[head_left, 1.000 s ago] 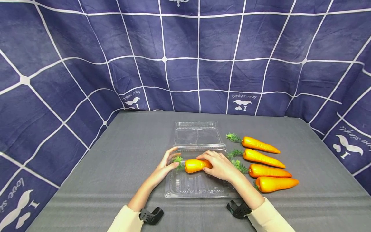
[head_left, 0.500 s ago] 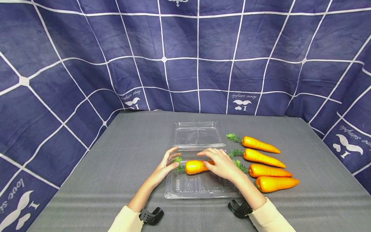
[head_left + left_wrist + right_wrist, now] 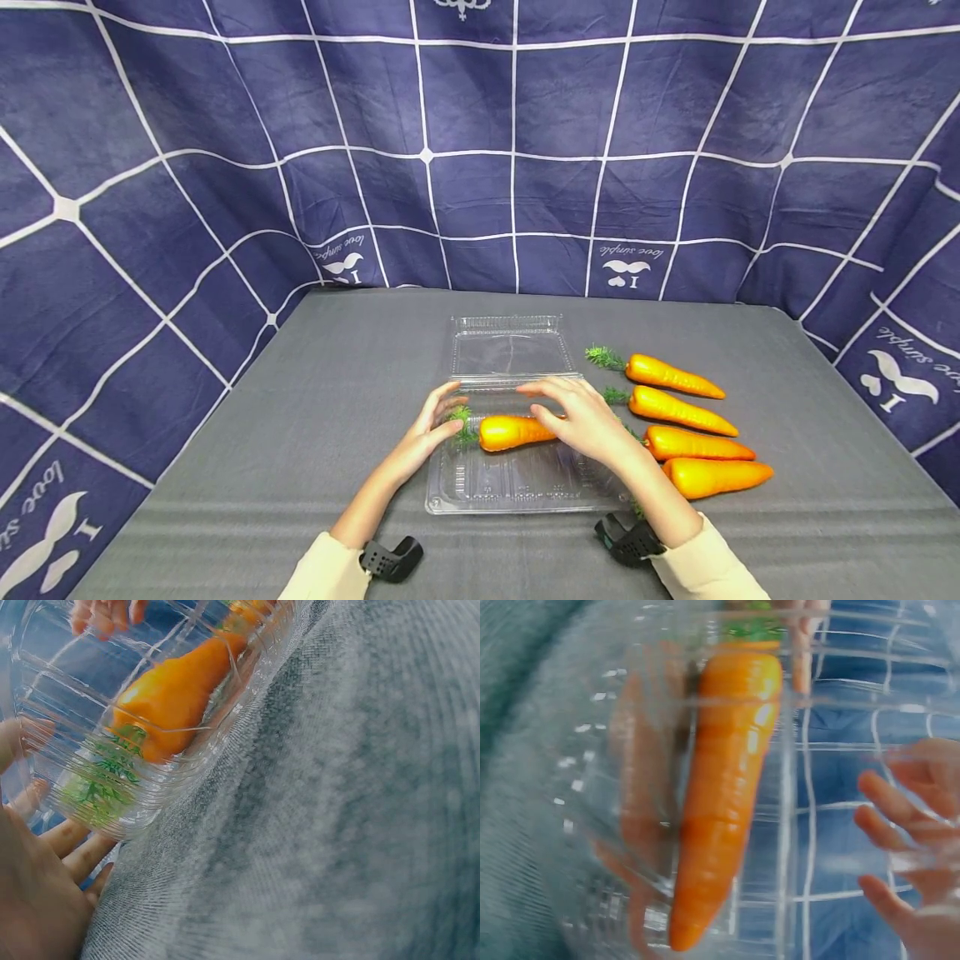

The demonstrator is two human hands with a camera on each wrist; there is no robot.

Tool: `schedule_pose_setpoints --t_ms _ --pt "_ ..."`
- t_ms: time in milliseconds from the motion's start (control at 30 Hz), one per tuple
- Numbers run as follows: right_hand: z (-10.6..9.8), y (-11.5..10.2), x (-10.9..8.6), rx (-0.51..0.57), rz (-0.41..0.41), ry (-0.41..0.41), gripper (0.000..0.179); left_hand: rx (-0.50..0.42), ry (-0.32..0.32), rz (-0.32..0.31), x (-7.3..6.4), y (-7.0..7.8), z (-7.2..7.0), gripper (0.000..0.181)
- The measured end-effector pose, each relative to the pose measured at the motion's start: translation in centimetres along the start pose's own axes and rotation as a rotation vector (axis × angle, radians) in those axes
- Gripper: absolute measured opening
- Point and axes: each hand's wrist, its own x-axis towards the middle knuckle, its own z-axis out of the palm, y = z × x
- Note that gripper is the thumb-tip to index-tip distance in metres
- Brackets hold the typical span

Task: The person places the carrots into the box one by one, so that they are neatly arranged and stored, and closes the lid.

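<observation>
An orange carrot (image 3: 513,432) with green leaves lies lengthwise in the base of a clear plastic clamshell box (image 3: 517,502), its leafy end to the left. My left hand (image 3: 423,433) is at the box's left side, its fingers extended beside the leaves; in the left wrist view that hand (image 3: 45,892) lies against or close to the clear wall. My right hand (image 3: 581,417) hovers over the carrot's narrow end, which it partly hides in the head view. In the right wrist view the right hand's fingers (image 3: 885,825) are spread and apart from the carrot (image 3: 724,780).
Several more carrots (image 3: 697,442) lie in a column to the right of the box, some leaves hidden by my right arm. The box's lid (image 3: 512,354) lies folded back behind its base. A blue gridded cloth (image 3: 480,192) stands around the grey tabletop (image 3: 330,392).
My right hand has let go of the carrot and moved right and slightly up, uncovering more of it. The carrot has settled slightly nearer. The left hand has stayed in place.
</observation>
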Motion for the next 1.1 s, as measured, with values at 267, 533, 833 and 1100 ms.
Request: schedule_pose_setpoints --t_ms 267,533,833,1100 --pt "-1.9 -0.5 -0.2 0.023 0.044 0.004 0.028 -0.004 0.004 0.002 -0.1 -0.1 -0.1 0.058" --pt "-2.8 -0.3 -1.4 -0.029 0.046 0.061 0.026 0.01 -0.007 0.007 -0.1 0.0 0.0 0.058" --pt "-3.0 0.4 -3.4 -0.052 0.03 0.166 0.027 0.002 -0.023 0.014 0.0 0.0 0.1 0.057" --pt "-4.1 1.2 -5.8 -0.081 -0.005 0.246 0.036 0.009 -0.004 0.011 -0.1 -0.1 0.1 0.057"
